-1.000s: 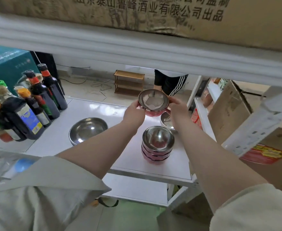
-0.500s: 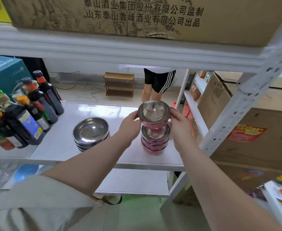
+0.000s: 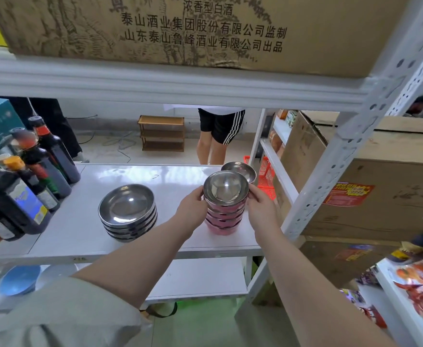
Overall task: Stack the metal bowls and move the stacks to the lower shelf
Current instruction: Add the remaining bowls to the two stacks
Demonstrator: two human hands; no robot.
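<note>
Fingers (image 3: 197, 194) both sides, pink stack (image 3: 224, 216) | shelf edge (image 3: 230, 250) near

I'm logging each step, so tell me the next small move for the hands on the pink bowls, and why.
Probably release the pink stack and reach for the lone bowl behind it. The left hand and right hand flank the stack, whose top bowl looks seated, while that one bowl sits unstacked on the shelf.

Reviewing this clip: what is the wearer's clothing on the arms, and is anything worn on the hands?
Both forearms are bare. Loose, pale grey-beige sleeves end near the elbow, clearest on the left sleeve. The left hand and right hand are bare: no gloves, rings, watch or markings visible.
</note>
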